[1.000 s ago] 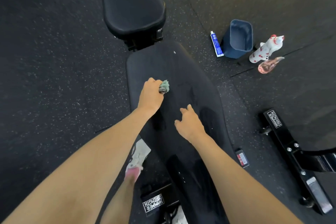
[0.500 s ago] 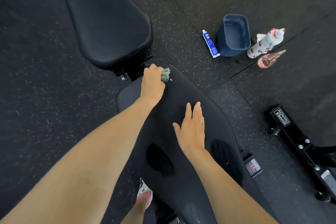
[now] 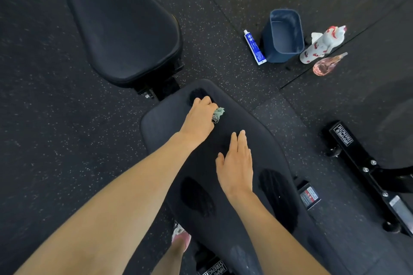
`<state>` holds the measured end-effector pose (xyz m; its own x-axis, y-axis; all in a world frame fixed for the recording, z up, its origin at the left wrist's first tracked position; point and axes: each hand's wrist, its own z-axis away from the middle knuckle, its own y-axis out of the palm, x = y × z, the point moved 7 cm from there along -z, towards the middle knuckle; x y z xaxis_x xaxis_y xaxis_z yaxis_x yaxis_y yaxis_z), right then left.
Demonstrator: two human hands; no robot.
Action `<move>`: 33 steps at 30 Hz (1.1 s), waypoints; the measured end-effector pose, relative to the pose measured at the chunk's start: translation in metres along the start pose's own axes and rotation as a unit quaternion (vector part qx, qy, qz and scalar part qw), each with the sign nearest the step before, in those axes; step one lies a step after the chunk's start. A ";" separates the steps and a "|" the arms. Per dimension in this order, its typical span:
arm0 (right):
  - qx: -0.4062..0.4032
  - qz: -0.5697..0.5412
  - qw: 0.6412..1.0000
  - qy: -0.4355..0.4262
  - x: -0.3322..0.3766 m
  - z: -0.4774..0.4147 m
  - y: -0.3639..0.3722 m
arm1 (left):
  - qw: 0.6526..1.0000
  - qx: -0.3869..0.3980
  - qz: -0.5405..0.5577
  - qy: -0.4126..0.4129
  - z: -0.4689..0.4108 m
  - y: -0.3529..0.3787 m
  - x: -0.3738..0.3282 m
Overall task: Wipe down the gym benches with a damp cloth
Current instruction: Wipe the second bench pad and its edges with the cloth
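Your left hand [image 3: 199, 120] grips the bunched cloth [image 3: 218, 115] at the end of the back pad [image 3: 161, 129] nearest the seat pad [image 3: 125, 29]; your right hand [image 3: 237, 167] lies flat, open, farther down its length toward you.

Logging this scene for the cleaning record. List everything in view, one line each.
back pad: 1, black, centre, wet patches
seat pad: 1, black, upper left
cloth: 1, pale green, in left hand
bin: 1, blue, floor, upper right
tube: 1, white-blue, left of bin
bottle: 1, white-red, right of bin
flask: 1, pink, lying below bottle
frame: 1, black, floor, right
shoe: 1, pink-white, bottom centre
left hand: 1, gripping cloth on back pad
right hand: 1, flat on back pad
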<state>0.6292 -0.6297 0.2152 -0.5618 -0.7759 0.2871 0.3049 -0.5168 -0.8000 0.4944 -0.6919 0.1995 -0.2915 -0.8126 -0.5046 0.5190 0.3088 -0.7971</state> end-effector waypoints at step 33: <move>-0.014 -0.060 0.976 0.211 -0.187 0.116 -0.002 | 0.977 0.126 0.014 0.169 0.100 0.125 -0.165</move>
<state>0.8227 -0.5257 0.2238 -0.8604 -0.4894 0.1423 0.1996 -0.5805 -0.7894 0.6878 -0.5685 0.2160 -0.5011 -0.5835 -0.6391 0.6997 0.1614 -0.6959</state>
